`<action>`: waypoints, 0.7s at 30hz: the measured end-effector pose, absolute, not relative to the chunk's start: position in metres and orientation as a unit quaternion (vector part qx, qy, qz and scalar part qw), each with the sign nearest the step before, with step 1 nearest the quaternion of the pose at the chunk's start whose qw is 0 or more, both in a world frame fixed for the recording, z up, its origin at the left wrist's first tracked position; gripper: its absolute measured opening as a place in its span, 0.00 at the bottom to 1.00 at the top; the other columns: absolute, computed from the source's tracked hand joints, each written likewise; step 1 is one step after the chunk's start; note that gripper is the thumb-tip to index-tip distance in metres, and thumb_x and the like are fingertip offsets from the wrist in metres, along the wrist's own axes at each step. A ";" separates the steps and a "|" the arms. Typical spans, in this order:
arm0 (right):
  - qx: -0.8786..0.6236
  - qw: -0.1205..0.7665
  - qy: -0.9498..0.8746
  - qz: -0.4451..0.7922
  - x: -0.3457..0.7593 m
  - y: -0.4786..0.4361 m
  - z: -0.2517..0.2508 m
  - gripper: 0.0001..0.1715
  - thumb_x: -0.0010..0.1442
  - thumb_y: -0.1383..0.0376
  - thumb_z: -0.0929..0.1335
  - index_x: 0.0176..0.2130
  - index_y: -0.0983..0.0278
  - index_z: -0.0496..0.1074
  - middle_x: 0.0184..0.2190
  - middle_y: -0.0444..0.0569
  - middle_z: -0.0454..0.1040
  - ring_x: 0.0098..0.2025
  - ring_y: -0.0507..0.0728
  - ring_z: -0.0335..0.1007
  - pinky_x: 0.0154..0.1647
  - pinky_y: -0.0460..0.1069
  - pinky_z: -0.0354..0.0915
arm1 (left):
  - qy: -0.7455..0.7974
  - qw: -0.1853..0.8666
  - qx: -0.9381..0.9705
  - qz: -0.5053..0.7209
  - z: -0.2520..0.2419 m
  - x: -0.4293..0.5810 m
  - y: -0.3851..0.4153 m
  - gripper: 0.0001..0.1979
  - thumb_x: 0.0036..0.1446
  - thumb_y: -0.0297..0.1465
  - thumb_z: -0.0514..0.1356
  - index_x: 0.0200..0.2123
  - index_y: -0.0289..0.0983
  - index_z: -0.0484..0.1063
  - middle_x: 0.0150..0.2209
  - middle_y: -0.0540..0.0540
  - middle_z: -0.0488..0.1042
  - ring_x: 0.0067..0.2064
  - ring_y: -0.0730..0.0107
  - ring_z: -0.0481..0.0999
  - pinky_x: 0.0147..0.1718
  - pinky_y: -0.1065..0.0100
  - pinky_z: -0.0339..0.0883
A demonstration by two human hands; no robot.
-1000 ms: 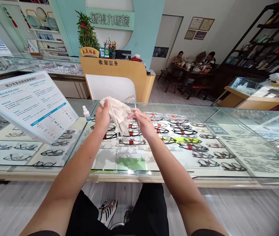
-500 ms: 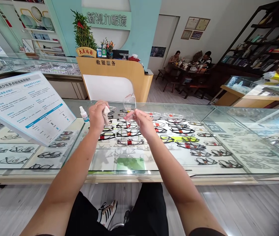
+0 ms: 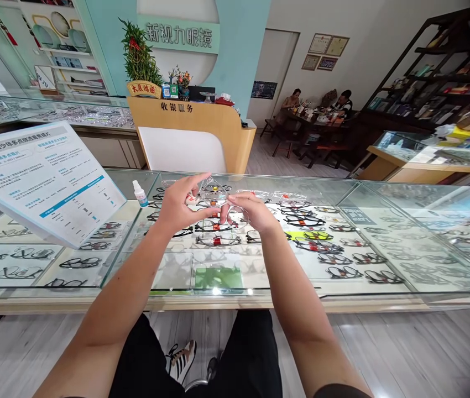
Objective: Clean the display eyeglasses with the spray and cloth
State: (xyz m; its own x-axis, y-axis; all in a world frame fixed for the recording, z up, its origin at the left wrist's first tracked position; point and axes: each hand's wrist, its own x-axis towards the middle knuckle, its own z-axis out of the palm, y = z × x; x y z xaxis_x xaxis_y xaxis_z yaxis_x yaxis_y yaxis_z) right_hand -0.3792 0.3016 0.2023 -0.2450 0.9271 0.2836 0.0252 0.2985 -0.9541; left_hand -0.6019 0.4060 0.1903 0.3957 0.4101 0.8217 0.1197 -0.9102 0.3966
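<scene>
My right hand point(image 3: 251, 209) pinches a pair of clear-framed eyeglasses point(image 3: 215, 194) near the middle, above the glass counter point(image 3: 218, 279). My left hand point(image 3: 177, 205) is at the eyeglasses' left side, thumb and forefinger spread apart around that lens. Whether those two fingertips touch the frame, I cannot tell. A pale cloth point(image 3: 192, 199) with a red mark is tucked in the curled fingers of the left hand. Beneath both hands, several dark-framed glasses with red tags lie in rows inside the counter, partly hidden by the hands.
A small white spray bottle point(image 3: 139, 194) stands on the counter left of my hands. Farther left, a printed sheet point(image 3: 48, 177) leans upward. Beyond the counter is a wooden reception desk point(image 3: 241, 141). Two people sit at a dark table point(image 3: 316, 119) at the back.
The eyeglasses have tilted down from upright in my right hand. My left hand has moved right to them, its thumb and forefinger opening while the cloth stays in the other fingers.
</scene>
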 end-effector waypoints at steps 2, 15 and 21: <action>-0.379 0.483 -0.643 0.458 -0.378 0.301 0.203 0.34 0.72 0.41 0.72 0.28 0.62 0.85 0.28 0.52 0.84 0.28 0.58 0.73 0.36 0.54 0.73 | 0.161 0.120 0.828 0.523 0.191 -0.603 0.407 0.42 0.51 0.59 0.78 0.63 0.45 0.80 0.33 0.51 0.74 0.35 0.62 0.73 0.40 0.63 0.68; -0.409 0.586 -0.639 0.285 -0.380 0.287 0.227 0.38 0.73 0.35 0.67 0.29 0.59 0.83 0.29 0.50 0.82 0.36 0.61 0.78 0.49 0.58 0.74 | 0.173 0.044 0.789 0.588 0.195 -0.597 0.393 0.41 0.49 0.63 0.77 0.57 0.43 0.81 0.29 0.51 0.71 0.32 0.62 0.71 0.37 0.62 0.66; -0.383 0.653 -0.650 0.063 -0.381 0.271 0.277 0.22 0.71 0.44 0.74 0.54 0.54 0.81 0.52 0.50 0.84 0.58 0.63 0.80 0.65 0.61 0.72 | 0.164 0.036 0.702 0.692 0.247 -0.603 0.392 0.43 0.46 0.57 0.82 0.60 0.43 0.78 0.35 0.50 0.73 0.36 0.62 0.73 0.42 0.59 0.71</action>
State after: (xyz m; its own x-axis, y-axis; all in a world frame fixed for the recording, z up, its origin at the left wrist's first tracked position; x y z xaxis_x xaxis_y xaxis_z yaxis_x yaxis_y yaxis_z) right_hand -0.3808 0.2712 0.2766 0.1460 0.5808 0.8008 0.4151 0.6988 -0.5825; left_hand -0.6033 0.3919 0.2466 -0.0116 0.2802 0.9599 0.1805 -0.9436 0.2776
